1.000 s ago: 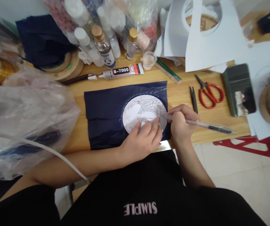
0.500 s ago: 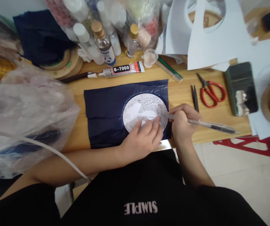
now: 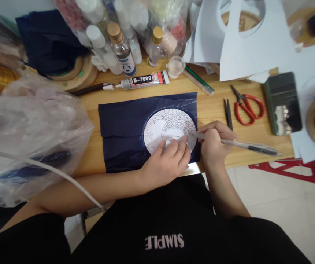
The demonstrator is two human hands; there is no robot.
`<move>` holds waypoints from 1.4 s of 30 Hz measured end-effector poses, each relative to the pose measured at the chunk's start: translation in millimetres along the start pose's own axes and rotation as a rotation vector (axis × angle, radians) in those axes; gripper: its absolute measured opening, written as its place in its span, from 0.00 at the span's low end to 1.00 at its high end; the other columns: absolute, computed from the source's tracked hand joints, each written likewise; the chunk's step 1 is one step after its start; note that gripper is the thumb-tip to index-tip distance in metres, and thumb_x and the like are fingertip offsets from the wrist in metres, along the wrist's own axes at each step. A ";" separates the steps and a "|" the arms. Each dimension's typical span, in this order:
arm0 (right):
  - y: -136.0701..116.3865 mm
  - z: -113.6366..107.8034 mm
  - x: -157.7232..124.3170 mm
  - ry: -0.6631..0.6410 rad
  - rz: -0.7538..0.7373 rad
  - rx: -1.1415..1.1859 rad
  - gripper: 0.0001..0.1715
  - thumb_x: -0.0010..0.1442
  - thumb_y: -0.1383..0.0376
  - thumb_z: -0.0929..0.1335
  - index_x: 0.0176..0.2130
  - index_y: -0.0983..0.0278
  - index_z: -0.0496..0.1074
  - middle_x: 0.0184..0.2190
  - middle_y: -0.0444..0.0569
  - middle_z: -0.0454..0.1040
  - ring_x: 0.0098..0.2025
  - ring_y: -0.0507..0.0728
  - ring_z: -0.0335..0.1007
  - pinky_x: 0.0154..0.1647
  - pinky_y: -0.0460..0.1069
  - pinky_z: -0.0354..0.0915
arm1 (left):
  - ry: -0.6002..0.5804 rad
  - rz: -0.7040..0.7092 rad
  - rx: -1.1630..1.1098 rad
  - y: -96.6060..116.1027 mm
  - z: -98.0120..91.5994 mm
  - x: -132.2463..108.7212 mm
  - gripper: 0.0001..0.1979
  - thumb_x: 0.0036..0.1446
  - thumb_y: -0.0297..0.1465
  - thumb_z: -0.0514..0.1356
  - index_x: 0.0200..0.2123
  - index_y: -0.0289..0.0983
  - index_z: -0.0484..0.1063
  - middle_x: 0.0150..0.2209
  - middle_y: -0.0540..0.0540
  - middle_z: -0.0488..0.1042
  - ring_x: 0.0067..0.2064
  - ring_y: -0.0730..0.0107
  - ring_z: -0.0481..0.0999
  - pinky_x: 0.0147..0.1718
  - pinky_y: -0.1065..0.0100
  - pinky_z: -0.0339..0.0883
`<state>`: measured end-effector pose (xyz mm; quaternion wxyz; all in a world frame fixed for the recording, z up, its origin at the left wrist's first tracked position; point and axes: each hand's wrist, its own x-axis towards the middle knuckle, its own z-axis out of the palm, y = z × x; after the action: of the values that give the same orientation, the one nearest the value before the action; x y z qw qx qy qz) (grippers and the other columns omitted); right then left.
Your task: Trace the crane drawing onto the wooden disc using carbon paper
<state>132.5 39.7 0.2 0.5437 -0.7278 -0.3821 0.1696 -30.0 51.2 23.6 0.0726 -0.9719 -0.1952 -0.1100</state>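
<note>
A round white paper point(image 3: 154, 128) printed with a line drawing of a crane lies on a dark blue sheet point(image 3: 121, 128), toward its right end. My left hand point(image 3: 168, 161) rests with its fingers laid out over the lower part of the paper, pressing it flat. In my right hand point(image 3: 215, 143) is a clear-barrelled pen point(image 3: 252, 147), gripped close to its tip. The pen slants left, and its tip meets the right edge of the drawing. My left fingers cover the bottom of the print.
Behind the sheet lie a B-7000 glue tube point(image 3: 143, 80) and a green pen point(image 3: 198, 77), with small bottles point(image 3: 123, 51) further back. Tweezers point(image 3: 228, 114), red-handled scissors point(image 3: 248, 108) and a phone point(image 3: 284, 102) are at the right. Plastic bags point(image 3: 36, 121) fill the left.
Almost nothing differs. The whole view has shifted very slightly, and both hands and the pen keep their places on the drawing.
</note>
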 end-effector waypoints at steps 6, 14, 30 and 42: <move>-0.2 0.3 0.8 0.000 -0.007 0.008 0.12 0.44 0.72 0.59 0.18 0.62 0.68 0.14 0.39 0.65 0.17 0.47 0.60 0.18 0.45 0.57 | 0.009 -0.007 0.004 -0.1 0.0 0.2 0.20 0.67 0.38 0.49 0.50 0.31 0.72 0.56 0.39 0.72 0.46 0.59 0.74 0.43 0.61 0.69; -0.9 0.3 0.8 0.016 -0.007 0.018 0.12 0.44 0.72 0.59 0.18 0.62 0.68 0.13 0.39 0.65 0.16 0.48 0.59 0.17 0.46 0.54 | -0.019 -0.001 -0.002 0.1 -0.1 -0.5 0.21 0.67 0.39 0.51 0.52 0.30 0.71 0.58 0.36 0.70 0.47 0.58 0.73 0.44 0.60 0.68; 2.9 0.1 -2.7 0.044 0.037 0.008 0.12 0.44 0.72 0.59 0.19 0.63 0.69 0.14 0.39 0.65 0.17 0.48 0.60 0.18 0.45 0.55 | -0.010 0.004 -0.011 0.2 -0.3 -0.4 0.21 0.66 0.39 0.52 0.51 0.29 0.71 0.57 0.36 0.71 0.47 0.57 0.74 0.43 0.60 0.68; 0.4 0.7 -1.3 0.027 0.038 -0.006 0.12 0.44 0.71 0.59 0.18 0.62 0.68 0.14 0.39 0.64 0.17 0.48 0.59 0.18 0.46 0.56 | -0.023 0.004 -0.007 0.2 -0.9 -0.4 0.20 0.67 0.39 0.51 0.51 0.31 0.71 0.58 0.36 0.70 0.47 0.58 0.74 0.44 0.60 0.68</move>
<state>131.3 39.0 -0.7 0.5434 -0.7386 -0.3614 0.1689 -30.4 50.7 24.3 0.0672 -0.9737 -0.1937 -0.0993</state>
